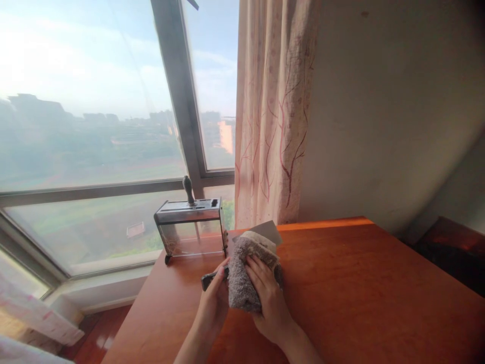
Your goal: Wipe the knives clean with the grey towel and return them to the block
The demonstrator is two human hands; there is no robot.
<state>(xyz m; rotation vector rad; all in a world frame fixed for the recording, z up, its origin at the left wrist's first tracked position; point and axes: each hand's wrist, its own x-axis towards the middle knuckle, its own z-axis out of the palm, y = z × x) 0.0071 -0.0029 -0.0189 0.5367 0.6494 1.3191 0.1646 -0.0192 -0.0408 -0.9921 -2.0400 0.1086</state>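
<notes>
My left hand [215, 293] is closed round the black handle of a cleaver [268, 230]. Its broad grey blade sticks out past the far right side of a fluffy grey towel [244, 273], which hides the middle of it. Bunched and folded, the towel lies over the blade. My right hand [267, 296] presses it from the right, fingers bent over the cloth. Both hands are above the near part of the wooden table [341, 293].
A clear-walled knife block [191, 217] with a metal top stands at the table's far left edge, a dark handle [188, 189] upright in it. Behind are a large window [91, 126] and a patterned curtain [273, 111]. The wall [371, 111] rises at the right.
</notes>
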